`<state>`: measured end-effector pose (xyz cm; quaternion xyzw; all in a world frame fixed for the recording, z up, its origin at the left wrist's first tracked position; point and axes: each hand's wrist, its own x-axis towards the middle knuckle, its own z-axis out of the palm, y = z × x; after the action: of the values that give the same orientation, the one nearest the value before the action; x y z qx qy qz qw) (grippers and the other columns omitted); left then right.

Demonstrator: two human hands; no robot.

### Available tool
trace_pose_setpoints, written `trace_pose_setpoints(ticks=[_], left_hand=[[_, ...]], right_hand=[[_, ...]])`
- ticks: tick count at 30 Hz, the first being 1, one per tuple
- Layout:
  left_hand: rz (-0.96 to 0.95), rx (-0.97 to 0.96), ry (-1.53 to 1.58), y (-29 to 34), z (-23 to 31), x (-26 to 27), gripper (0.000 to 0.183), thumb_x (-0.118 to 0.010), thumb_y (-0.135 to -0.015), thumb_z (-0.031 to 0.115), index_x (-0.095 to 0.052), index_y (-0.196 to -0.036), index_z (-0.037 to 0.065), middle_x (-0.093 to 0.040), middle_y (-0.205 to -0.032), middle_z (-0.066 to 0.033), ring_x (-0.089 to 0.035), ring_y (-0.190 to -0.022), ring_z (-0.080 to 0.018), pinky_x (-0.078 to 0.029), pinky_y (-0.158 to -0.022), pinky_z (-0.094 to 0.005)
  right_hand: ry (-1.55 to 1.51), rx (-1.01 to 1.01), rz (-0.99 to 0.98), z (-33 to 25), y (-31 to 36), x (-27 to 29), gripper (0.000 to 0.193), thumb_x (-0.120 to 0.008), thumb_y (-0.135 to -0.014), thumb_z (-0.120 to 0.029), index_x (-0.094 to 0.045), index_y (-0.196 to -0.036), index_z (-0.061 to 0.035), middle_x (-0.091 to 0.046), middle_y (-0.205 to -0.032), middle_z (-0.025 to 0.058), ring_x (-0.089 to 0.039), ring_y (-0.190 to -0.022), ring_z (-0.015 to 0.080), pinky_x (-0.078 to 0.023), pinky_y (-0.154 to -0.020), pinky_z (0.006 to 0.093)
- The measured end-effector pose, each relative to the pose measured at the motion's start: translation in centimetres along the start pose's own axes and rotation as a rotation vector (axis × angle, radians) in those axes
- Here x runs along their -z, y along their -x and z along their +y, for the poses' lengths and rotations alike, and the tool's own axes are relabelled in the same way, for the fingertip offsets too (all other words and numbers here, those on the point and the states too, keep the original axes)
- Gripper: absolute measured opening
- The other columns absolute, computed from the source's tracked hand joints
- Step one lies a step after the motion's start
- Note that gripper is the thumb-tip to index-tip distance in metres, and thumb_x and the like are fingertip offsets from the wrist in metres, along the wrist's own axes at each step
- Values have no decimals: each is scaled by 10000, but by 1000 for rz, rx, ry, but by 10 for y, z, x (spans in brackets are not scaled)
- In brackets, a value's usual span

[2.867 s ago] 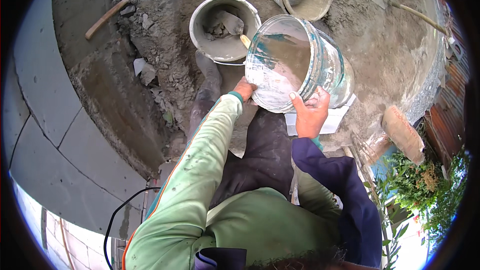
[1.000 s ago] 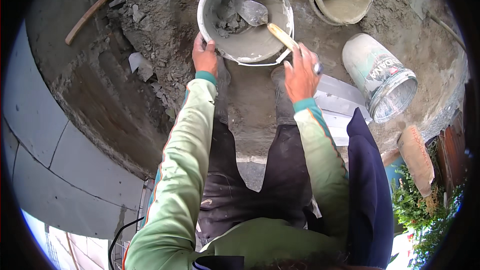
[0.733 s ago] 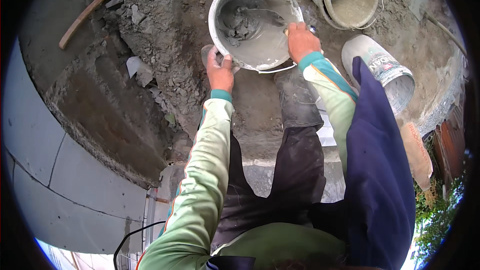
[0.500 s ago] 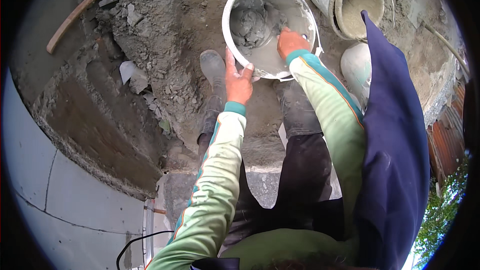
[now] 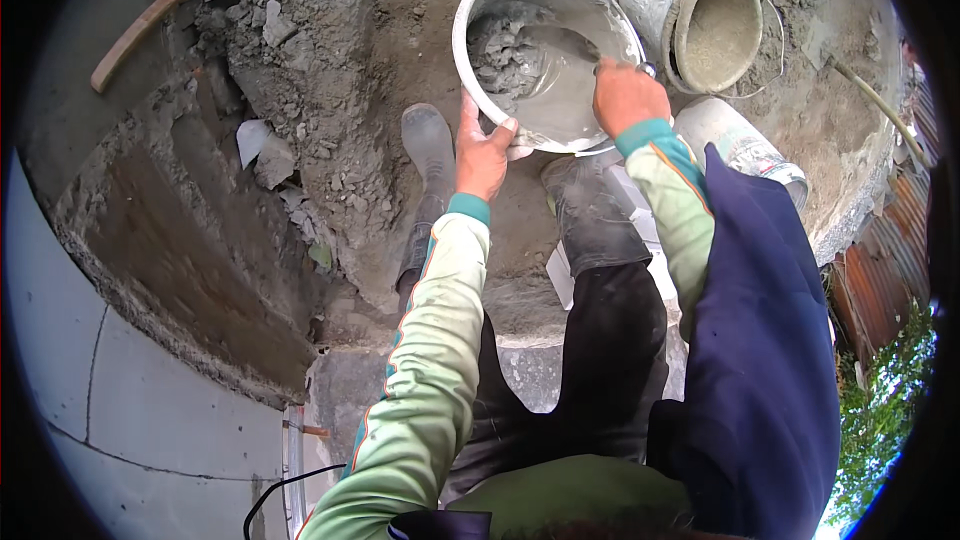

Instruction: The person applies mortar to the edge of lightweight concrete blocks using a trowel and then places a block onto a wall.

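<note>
A white bucket [image 5: 466, 52] is tipped so that its mouth faces up toward me, with wet grey mortar [image 5: 503, 48] lumped against its left inner side. My left hand [image 5: 484, 154] is closed on the lower left of its rim, thumb on the edge and fingers outside. At the right side of the mouth my right hand [image 5: 628, 98] is wrapped round the handle of a trowel. The trowel's mortar-smeared blade [image 5: 562, 39] reaches left into the bucket, beside the mortar. Most of the handle is hidden inside my fist.
Two nested, cement-caked buckets [image 5: 684, 24] lie at the upper right, and a white pail [image 5: 738, 140] lies below them. A wooden handle [image 5: 150, 24] is at the far left near rubble. My boots [image 5: 428, 137] flank the bucket's near side. Rusty corrugated sheets [image 5: 885, 270] stand at right.
My right hand has drawn back to the right and slightly down across the bucket, bringing the trowel blade into sight. The mortar looks rougher and more broken up. My left hand keeps its hold.
</note>
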<state>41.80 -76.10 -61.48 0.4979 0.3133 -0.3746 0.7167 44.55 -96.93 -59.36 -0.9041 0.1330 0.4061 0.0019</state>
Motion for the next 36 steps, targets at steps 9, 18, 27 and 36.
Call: trace_pose_setpoints(ticks=[9,18,27,36], left_hand=[[-18,18,-53,-8,-2,-6,796,-567,-848,-68,-180,-1525,89,-478,-1326,-156,-638,-904,-200,-602,-651,-285],[1,16,-68,3,-14,-17,789,-544,-869,-69,-156,-1525,136,-515,-1276,-137,-625,-942,-204,-599,-691,-306],[62,93,-63,1,-33,15,769,-508,-879,-72,-150,-1517,165,-476,-1354,-120,-584,-1060,-210,-583,-746,-323],[45,91,-102,0,-47,36,753,-501,-897,-47,-138,-1519,173,-469,-1375,-113,-563,-1125,-203,-577,-748,-308]], right_hand=[[131,293,94,-37,-9,-29,240,-542,-857,-117,-628,-1058,-16,-679,-989,208,-700,-838,309,-571,-676,420],[366,378,169,14,-44,41,195,-542,-838,-112,-621,-972,5,-663,-845,162,-694,-734,280,-554,-597,393],[322,506,-91,16,-43,-22,205,-507,-857,-80,-613,-989,35,-684,-894,196,-693,-840,312,-563,-685,412],[-411,280,-459,-13,-27,-85,340,-546,-931,-280,-603,-1107,6,-678,-851,206,-675,-695,292,-524,-650,438]])
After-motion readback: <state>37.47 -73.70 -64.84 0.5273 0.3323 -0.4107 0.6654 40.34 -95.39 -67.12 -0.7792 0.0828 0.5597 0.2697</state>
